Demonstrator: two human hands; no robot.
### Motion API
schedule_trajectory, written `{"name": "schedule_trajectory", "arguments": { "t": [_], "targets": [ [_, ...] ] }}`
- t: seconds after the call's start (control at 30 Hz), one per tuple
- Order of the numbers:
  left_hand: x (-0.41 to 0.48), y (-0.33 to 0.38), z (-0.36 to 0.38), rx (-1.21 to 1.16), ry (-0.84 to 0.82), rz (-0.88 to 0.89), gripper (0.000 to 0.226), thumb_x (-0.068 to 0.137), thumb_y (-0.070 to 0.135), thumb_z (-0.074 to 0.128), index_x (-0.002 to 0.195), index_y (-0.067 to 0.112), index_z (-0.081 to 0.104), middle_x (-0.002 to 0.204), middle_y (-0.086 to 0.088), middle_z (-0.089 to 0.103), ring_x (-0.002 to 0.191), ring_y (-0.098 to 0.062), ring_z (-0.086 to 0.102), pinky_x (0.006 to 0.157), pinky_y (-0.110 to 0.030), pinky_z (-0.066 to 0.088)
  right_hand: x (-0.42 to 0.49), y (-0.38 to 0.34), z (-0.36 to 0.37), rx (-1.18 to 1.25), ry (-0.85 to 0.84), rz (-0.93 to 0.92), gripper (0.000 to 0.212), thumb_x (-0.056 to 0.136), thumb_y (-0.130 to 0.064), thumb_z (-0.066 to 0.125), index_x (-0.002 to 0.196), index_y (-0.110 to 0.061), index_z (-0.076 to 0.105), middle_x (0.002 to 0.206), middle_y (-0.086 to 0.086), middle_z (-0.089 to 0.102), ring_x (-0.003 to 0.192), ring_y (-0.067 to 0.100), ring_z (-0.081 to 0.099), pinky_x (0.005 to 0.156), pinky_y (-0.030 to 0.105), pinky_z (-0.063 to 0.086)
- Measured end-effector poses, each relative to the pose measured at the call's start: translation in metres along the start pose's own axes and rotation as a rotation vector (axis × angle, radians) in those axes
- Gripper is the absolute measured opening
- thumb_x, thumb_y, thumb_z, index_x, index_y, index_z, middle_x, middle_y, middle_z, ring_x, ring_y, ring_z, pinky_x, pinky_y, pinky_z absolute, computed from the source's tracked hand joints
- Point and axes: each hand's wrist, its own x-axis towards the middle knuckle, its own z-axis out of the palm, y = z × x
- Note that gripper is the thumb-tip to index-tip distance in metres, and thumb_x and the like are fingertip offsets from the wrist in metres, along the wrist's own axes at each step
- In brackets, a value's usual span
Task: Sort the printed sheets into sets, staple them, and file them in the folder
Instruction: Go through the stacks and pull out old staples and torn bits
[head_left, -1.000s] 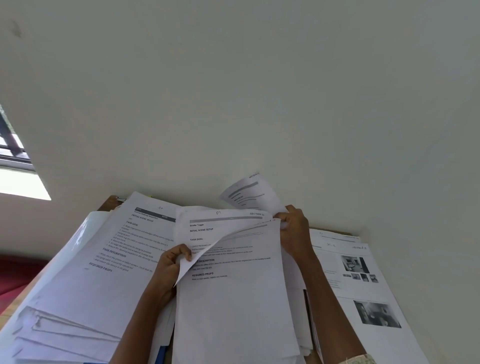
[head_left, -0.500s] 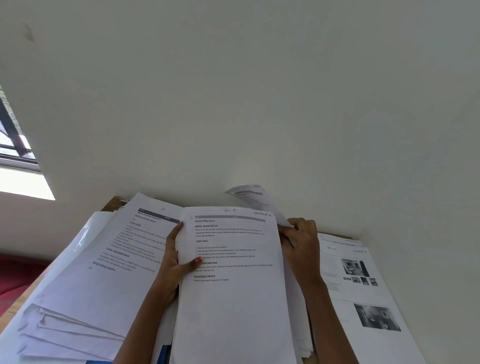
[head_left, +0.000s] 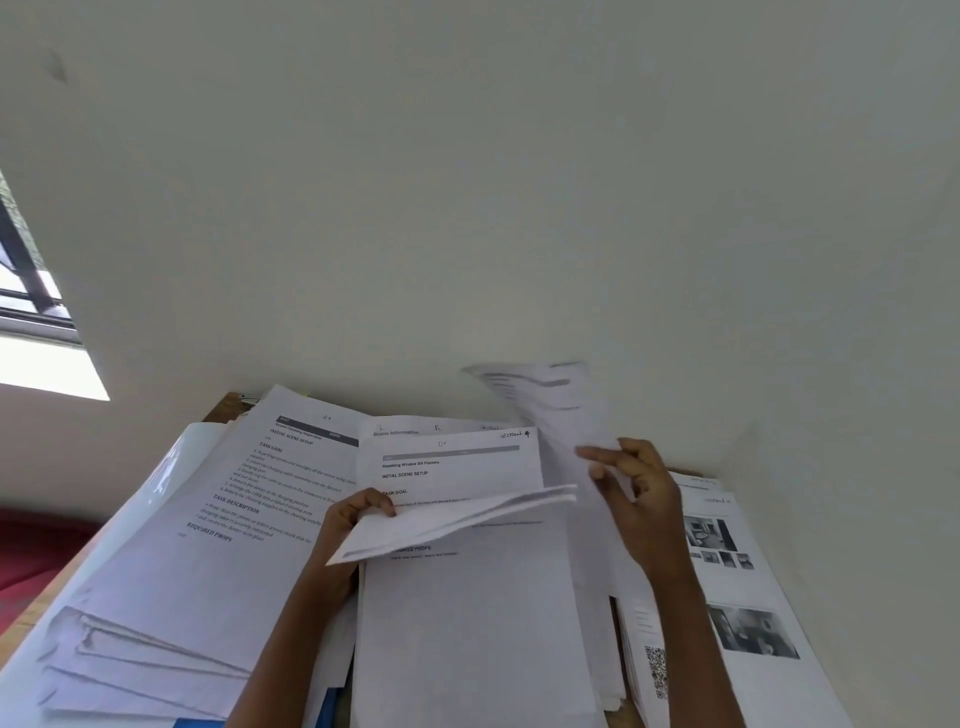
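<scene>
Printed sheets (head_left: 467, 634) lie mid-sort in loose piles across the lower frame, left hand (head_left: 347, 525) pinching a folded page (head_left: 467, 512), right hand (head_left: 644, 506) pinching a blurred page (head_left: 558, 408); stapling and filing seemingly remain.

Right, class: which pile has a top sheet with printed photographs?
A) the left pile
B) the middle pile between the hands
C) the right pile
C: the right pile's top sheet carries dark photographs, while the left pile and middle pile show only text.
</scene>
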Motion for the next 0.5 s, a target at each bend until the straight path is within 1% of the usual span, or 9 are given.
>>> {"name": "schedule_trajectory", "arguments": {
  "t": [0.03,0.1,0.13,0.2,0.27,0.3,0.37,0.43,0.5],
  "targets": [
    [0.0,0.0,-0.001,-0.005,-0.017,-0.009,0.025,0.064,0.0,0.062,0.057,0.022,0.07,0.072,0.002,0.066,0.07,-0.023,0.052,0.048,-0.016,0.043,0.002,0.0,-0.006,-0.032,0.03,-0.002,0.024,0.084,-0.041,0.062,0.105,-0.052,0.066,0.112,-0.011,0.054,0.108,-0.013,0.047,0.074,0.002,0.04],
    [0.0,0.002,-0.003,-0.032,-0.041,-0.01,0.02,0.06,0.001,0.067,0.056,0.021,0.07,0.071,0.005,0.066,0.068,-0.022,0.053,0.046,-0.016,0.044,0.006,0.0,-0.018,-0.168,0.178,-0.048,0.035,0.087,-0.012,0.063,0.114,-0.036,0.067,0.111,0.002,0.053,0.107,-0.017,0.044,0.083,-0.002,0.036],
    [-0.001,0.004,-0.002,-0.044,-0.049,-0.002,0.019,0.053,0.002,0.069,0.056,0.02,0.07,0.069,0.005,0.065,0.063,-0.018,0.055,0.044,-0.016,0.043,0.009,-0.001,-0.024,-0.26,0.292,-0.085,0.038,0.086,0.001,0.061,0.114,-0.023,0.067,0.109,0.003,0.052,0.104,-0.013,0.046,0.087,-0.003,0.033],
    [-0.001,0.005,-0.002,-0.063,-0.068,0.002,0.022,0.055,0.001,0.063,0.056,0.021,0.07,0.064,0.003,0.063,0.053,-0.011,0.053,0.04,-0.014,0.04,0.014,-0.008,-0.031,-0.375,0.495,-0.154,0.036,0.084,0.015,0.057,0.111,-0.006,0.068,0.105,-0.008,0.046,0.1,0.005,0.049,0.094,0.0,0.032],
    [0.001,0.003,-0.005,-0.115,-0.089,-0.033,0.026,0.064,0.003,0.056,0.057,0.022,0.071,0.063,0.002,0.062,0.049,-0.01,0.052,0.039,-0.012,0.038,0.018,-0.019,-0.03,-0.433,0.522,-0.281,0.035,0.086,0.018,0.048,0.11,0.001,0.068,0.103,-0.003,0.046,0.1,0.016,0.049,0.098,0.004,0.032],
    [0.002,0.003,-0.007,-0.145,-0.098,-0.043,0.026,0.065,0.004,0.054,0.056,0.022,0.071,0.062,0.001,0.061,0.047,-0.01,0.052,0.037,-0.012,0.038,0.019,-0.026,-0.024,-0.447,0.464,-0.341,0.039,0.085,0.017,0.041,0.11,0.002,0.067,0.105,0.003,0.045,0.101,0.015,0.049,0.1,0.005,0.031],
    [0.002,0.006,-0.007,-0.183,-0.127,-0.053,0.025,0.062,0.002,0.059,0.053,0.022,0.07,0.06,0.0,0.061,0.043,-0.009,0.053,0.035,-0.012,0.039,0.015,-0.033,-0.009,-0.403,0.239,-0.377,0.048,0.083,0.01,0.032,0.115,-0.001,0.066,0.113,0.004,0.042,0.109,0.002,0.045,0.103,0.005,0.029],
    [0.004,0.006,-0.006,-0.207,-0.136,-0.069,0.034,0.063,-0.011,0.06,0.05,0.019,0.07,0.057,-0.002,0.061,0.039,-0.009,0.052,0.032,-0.012,0.038,0.004,-0.033,0.007,-0.284,-0.011,-0.325,0.047,0.087,-0.002,0.034,0.124,-0.01,0.062,0.119,-0.005,0.04,0.121,-0.01,0.036,0.104,0.007,0.027],
    [0.003,0.007,-0.005,-0.21,-0.138,-0.065,0.045,0.054,-0.023,0.056,0.049,0.019,0.07,0.056,-0.002,0.06,0.038,-0.009,0.051,0.032,-0.012,0.038,-0.011,-0.029,0.016,-0.199,-0.238,-0.302,0.04,0.096,-0.023,0.041,0.134,-0.02,0.053,0.127,-0.014,0.037,0.127,-0.007,0.033,0.104,0.01,0.029]
  ]
}}
